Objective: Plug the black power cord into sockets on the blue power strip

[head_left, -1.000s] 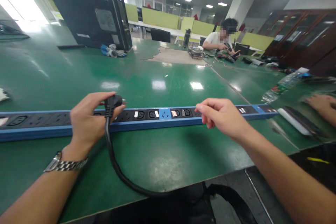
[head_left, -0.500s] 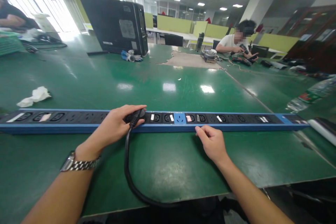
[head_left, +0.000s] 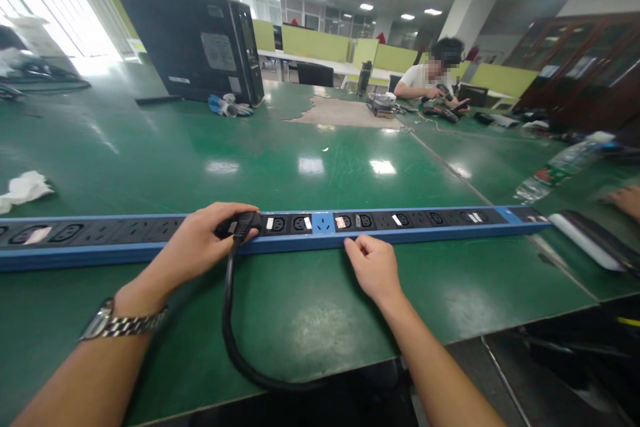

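Observation:
A long blue-and-black power strip [head_left: 285,243] lies across the green table. My left hand [head_left: 193,240] is closed around a black plug [head_left: 247,224], which sits against the strip's sockets; whether it is fully seated I cannot tell. From the plug a thick black cable [head_left: 229,310] curves down over the table's front edge. Just in front of the strip, my right hand [head_left: 376,268] is loosely curled, its thumb at the blue front rail near the blue socket [head_left: 323,221]. Nothing shows in its fingers.
Behind the strip stand a black computer case [head_left: 185,47] and gloves [head_left: 229,105]. Crumpled tissue [head_left: 25,190] lies left. A plastic bottle [head_left: 555,170] and a dark object with a white side [head_left: 590,240] are right. Another person's blurred hand [head_left: 627,201] shows there; a co-worker [head_left: 425,80] sits opposite.
The view has turned right, so most things sit farther left. Another person's hand has come into view at the right edge. My left hand keeps hold of the plug.

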`<state>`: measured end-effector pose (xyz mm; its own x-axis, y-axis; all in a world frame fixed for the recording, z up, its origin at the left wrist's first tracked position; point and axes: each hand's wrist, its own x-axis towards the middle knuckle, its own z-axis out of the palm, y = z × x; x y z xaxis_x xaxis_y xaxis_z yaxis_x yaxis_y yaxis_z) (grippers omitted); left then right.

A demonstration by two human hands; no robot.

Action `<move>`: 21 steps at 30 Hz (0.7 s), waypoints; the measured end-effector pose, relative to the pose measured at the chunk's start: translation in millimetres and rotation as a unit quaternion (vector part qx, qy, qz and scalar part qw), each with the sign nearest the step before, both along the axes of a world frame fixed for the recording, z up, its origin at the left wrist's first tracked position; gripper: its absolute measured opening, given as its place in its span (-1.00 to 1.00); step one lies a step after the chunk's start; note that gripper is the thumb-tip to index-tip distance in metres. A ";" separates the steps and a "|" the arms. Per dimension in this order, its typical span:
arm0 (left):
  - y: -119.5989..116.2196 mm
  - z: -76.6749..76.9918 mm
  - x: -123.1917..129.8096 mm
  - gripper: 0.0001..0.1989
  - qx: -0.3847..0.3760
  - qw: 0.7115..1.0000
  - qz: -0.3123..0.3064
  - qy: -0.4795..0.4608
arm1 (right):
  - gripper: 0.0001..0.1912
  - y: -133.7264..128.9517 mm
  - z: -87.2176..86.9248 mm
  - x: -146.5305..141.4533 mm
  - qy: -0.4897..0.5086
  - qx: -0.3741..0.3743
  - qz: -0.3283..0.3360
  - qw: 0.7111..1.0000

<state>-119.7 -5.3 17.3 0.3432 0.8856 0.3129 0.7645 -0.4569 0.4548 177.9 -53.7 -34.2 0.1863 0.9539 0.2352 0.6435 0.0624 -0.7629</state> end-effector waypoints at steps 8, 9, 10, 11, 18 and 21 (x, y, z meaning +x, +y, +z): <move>2.7 -3.3 -2.9 -0.55 -0.005 0.999 0.031 -0.011 | -0.50 -52.9 0.7 -53.1 0.126 0.015 -0.057 0.990; 3.3 -3.9 -2.9 -0.54 -0.004 0.999 0.036 -0.012 | -0.50 -54.8 0.7 -54.7 0.125 0.017 -0.052 0.991; 3.9 -4.7 -3.0 -0.52 -0.002 0.999 0.041 -0.014 | -0.50 -55.5 0.9 -55.1 0.122 0.018 -0.046 0.991; 4.4 -5.5 -3.1 -0.51 0.000 0.999 0.045 -0.017 | -0.51 -55.2 1.2 -54.8 0.118 0.019 -0.041 0.992; 0.8 -5.2 -2.3 -0.56 0.017 0.997 0.057 -0.049 | -0.51 -50.8 2.7 -52.2 0.076 0.027 -0.026 0.996; -2.8 0.7 9.2 -0.56 0.057 0.987 0.069 -0.130 | -0.51 -51.1 2.6 -52.7 0.063 0.031 -0.029 0.997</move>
